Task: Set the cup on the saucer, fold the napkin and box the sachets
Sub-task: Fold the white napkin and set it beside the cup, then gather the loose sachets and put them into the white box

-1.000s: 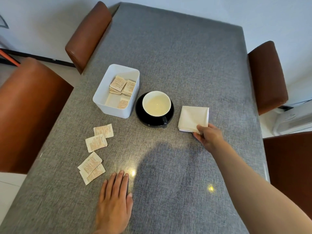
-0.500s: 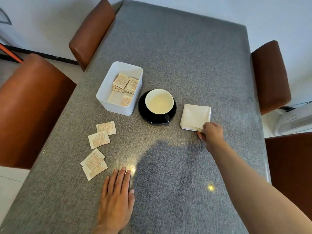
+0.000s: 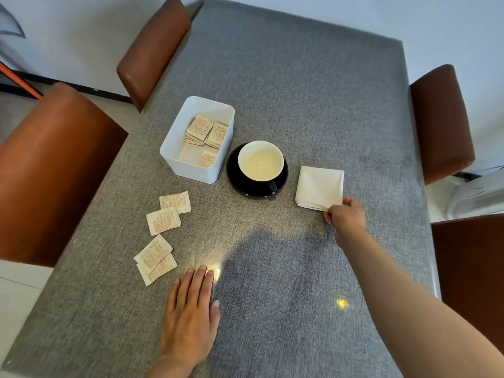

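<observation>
On grey woven tablecloth (image 3: 300, 91): black-handled cup with cream inside (image 3: 260, 161) seated on round black saucer (image 3: 234, 179), just right of white rectangular plastic box (image 3: 174, 148) holding several beige paper sachets (image 3: 207, 132). Four more loose sachets (image 3: 163, 221) near left table edge. Right of saucer, folded white cloth napkin (image 3: 319, 186), near corner pinched by right hand (image 3: 346, 216), fingers seemingly closed on it, grip partly hidden. Left hand (image 3: 191, 317) flat on cloth, fingers extended and together, beside nearest sachets, not touching.

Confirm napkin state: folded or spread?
Folded. The napkin lies as a compact square with stacked layer edges along its near side, where the right hand pinches a corner.
</observation>
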